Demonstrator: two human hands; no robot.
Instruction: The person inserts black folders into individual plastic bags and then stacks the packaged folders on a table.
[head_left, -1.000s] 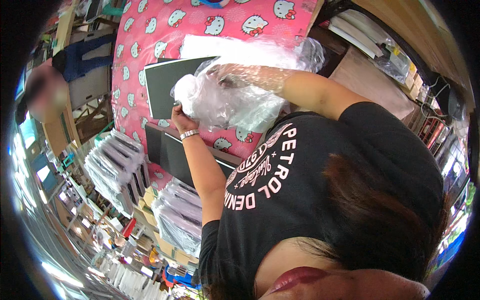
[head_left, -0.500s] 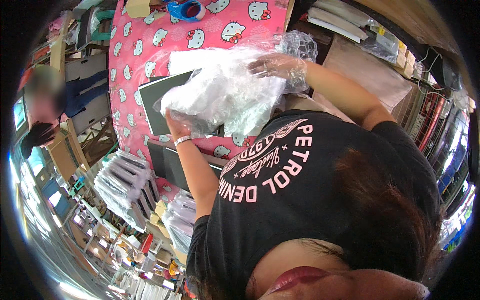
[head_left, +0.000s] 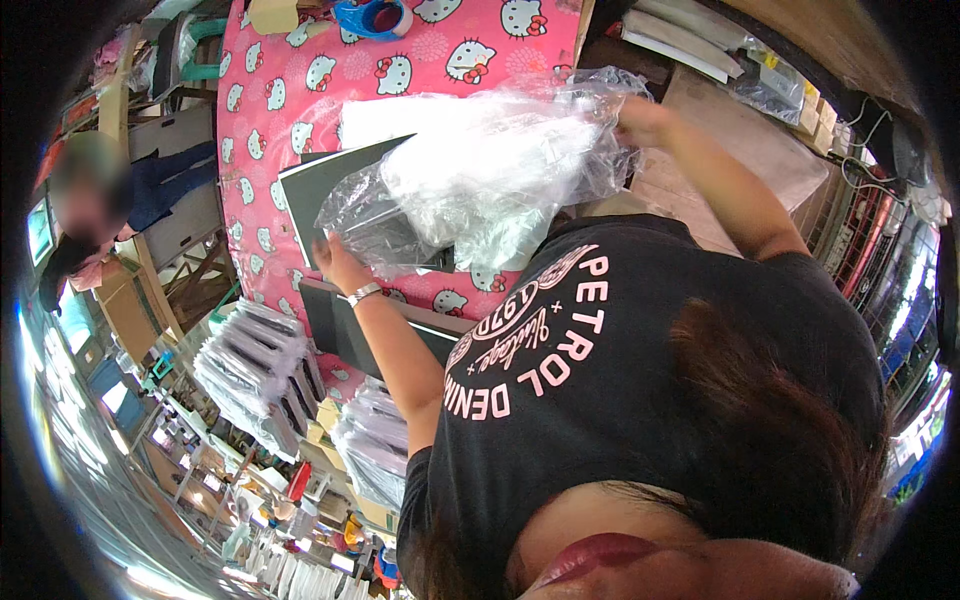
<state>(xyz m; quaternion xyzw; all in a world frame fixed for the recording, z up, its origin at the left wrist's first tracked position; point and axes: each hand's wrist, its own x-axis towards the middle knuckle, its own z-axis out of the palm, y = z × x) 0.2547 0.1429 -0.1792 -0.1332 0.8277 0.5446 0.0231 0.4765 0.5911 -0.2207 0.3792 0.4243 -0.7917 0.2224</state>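
Left hand (head_left: 343, 265) at the clear bag's (head_left: 500, 165) left edge, fingers partly curled — whether they pinch the film I cannot tell — while the right hand (head_left: 643, 122) closes on its far-right end, out past the pink cover's (head_left: 430, 70) right edge. The bag lies across the dark board (head_left: 335, 180), whose left edge pokes out bare, and its near side runs close to the shirt (head_left: 600, 340). Room to move is beyond, bare pink up to the blue tape (head_left: 375, 20), with a narrower strip left of the board.
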